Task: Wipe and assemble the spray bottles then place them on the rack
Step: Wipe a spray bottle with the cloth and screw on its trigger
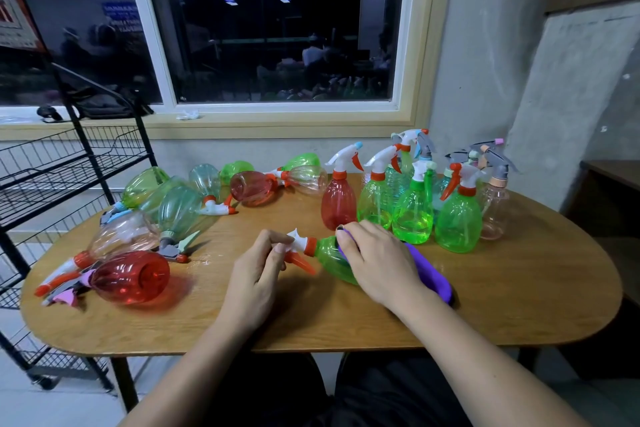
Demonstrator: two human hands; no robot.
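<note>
Fingers of the left hand [258, 274] pinched the white trigger head [298, 240] of a translucent green plastic spray bottle [329, 255] lying on the wooden tabletop [311, 322], likely steadying it while the right hand [377, 260] curled a purple cloth [429, 270] over its body; farther left stood the black wire rack [69, 163].

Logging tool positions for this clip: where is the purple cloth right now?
The purple cloth lies right of centre in the head view, on the table, under the right hand and against the green bottle lying on its side.
</note>
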